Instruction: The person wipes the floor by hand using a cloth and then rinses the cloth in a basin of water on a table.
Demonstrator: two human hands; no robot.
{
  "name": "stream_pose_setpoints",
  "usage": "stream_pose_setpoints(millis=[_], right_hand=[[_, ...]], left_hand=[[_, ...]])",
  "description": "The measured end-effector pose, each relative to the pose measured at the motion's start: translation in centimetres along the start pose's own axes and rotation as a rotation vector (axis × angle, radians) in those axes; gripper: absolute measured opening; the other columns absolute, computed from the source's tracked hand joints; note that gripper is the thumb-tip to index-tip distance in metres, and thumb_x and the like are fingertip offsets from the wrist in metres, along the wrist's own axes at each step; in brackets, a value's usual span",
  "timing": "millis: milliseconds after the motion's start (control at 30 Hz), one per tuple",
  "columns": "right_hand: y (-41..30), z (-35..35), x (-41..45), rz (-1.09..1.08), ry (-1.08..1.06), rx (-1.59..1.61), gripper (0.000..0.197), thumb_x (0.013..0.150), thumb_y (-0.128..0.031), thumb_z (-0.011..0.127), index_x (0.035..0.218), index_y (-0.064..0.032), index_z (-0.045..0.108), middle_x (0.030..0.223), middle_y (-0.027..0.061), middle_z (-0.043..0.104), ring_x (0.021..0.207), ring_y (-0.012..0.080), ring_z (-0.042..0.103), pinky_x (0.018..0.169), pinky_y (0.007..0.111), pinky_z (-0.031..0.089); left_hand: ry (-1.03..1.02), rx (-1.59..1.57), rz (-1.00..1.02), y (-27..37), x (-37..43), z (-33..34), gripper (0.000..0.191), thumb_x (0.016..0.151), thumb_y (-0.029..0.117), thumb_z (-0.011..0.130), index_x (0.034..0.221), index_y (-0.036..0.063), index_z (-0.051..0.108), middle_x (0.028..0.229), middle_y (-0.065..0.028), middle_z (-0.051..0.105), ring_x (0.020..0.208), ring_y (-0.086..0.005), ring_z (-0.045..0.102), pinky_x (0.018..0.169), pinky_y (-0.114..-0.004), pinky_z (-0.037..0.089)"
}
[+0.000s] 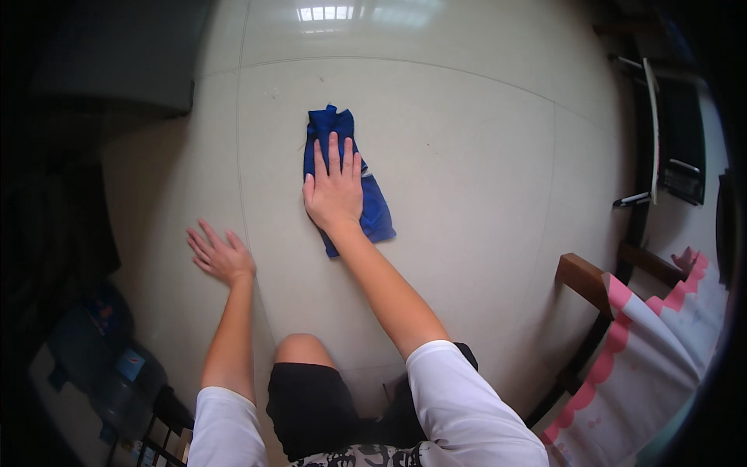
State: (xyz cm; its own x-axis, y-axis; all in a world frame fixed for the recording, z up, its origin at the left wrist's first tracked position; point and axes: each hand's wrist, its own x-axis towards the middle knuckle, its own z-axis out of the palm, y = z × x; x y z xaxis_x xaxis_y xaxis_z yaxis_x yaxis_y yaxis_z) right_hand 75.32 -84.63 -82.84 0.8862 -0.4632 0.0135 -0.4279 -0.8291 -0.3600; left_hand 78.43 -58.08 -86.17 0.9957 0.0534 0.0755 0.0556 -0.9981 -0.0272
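Note:
A folded blue cloth (pixel 378 210) lies on the pale tiled floor (pixel 455 192) in front of my knees. My right hand (pixel 335 187) presses flat on it, palm down, with the fingers pointing away from me and slightly apart. Part of the cloth spreads out to the right from under the hand. To the left, my left hand (pixel 222 254) rests palm down on the bare floor, fingers spread, holding nothing. It is apart from the cloth.
A dark grey box-like object (pixel 117 64) stands at the upper left. Large clear plastic bottles (pixel 125 373) are at the lower left. On the right are a wooden post (pixel 583 280) and a white cloth cover with pink scalloped edging (pixel 636 373). Small specks of debris (pixel 432 149) dot the floor.

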Motion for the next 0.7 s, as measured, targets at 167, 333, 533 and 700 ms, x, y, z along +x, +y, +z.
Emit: stream_pose_setpoints(millis=[167, 333, 533, 700], right_hand=[[1.6, -0.9, -0.5, 0.004, -0.017, 0.056, 0.072, 0.094, -0.034, 0.060, 0.159, -0.0080, 0.042, 0.171, 0.0197, 0.026, 0.157, 0.0372, 0.026, 0.127, 0.052, 0.023], [9.1, -4.1, -6.1, 0.190, 0.047, -0.077, 0.075, 0.092, -0.032, 0.062, 0.159, -0.0047, 0.040, 0.168, 0.0247, 0.030, 0.155, 0.0422, 0.028, 0.125, 0.057, 0.026], [24.1, -9.2, -18.3, 0.458, 0.125, -0.216, 0.079, 0.099, -0.030, 0.056, 0.166, -0.0067, 0.022, 0.168, 0.0301, 0.022, 0.155, 0.0473, 0.024, 0.126, 0.058, 0.022], [33.0, -10.8, -20.8, 0.731, 0.232, -0.275, 0.069, 0.107, -0.030, 0.048, 0.166, -0.0062, 0.022, 0.166, 0.0362, 0.020, 0.154, 0.0500, 0.023, 0.126, 0.055, 0.022]], left_hand=[[-0.011, 0.030, 0.005, -0.4, 0.7, 0.0, 0.074, 0.101, 0.038, 0.054, 0.167, 0.0215, 0.027, 0.175, -0.0125, 0.018, 0.161, -0.0322, 0.015, 0.126, -0.059, 0.013], [-0.050, -0.006, -0.008, 0.0, 0.7, -0.4, 0.077, 0.098, 0.036, 0.057, 0.167, 0.0188, 0.027, 0.175, -0.0139, 0.018, 0.161, -0.0338, 0.013, 0.127, -0.058, 0.010], [-0.066, -0.023, -0.014, 0.1, 1.5, -1.2, 0.078, 0.098, 0.035, 0.059, 0.167, 0.0178, 0.027, 0.174, -0.0145, 0.018, 0.161, -0.0337, 0.013, 0.127, -0.057, 0.009], [-0.080, -0.036, -0.001, 0.4, 1.7, -0.6, 0.079, 0.097, 0.034, 0.060, 0.167, 0.0166, 0.027, 0.174, -0.0154, 0.018, 0.161, -0.0347, 0.013, 0.127, -0.058, 0.010]])
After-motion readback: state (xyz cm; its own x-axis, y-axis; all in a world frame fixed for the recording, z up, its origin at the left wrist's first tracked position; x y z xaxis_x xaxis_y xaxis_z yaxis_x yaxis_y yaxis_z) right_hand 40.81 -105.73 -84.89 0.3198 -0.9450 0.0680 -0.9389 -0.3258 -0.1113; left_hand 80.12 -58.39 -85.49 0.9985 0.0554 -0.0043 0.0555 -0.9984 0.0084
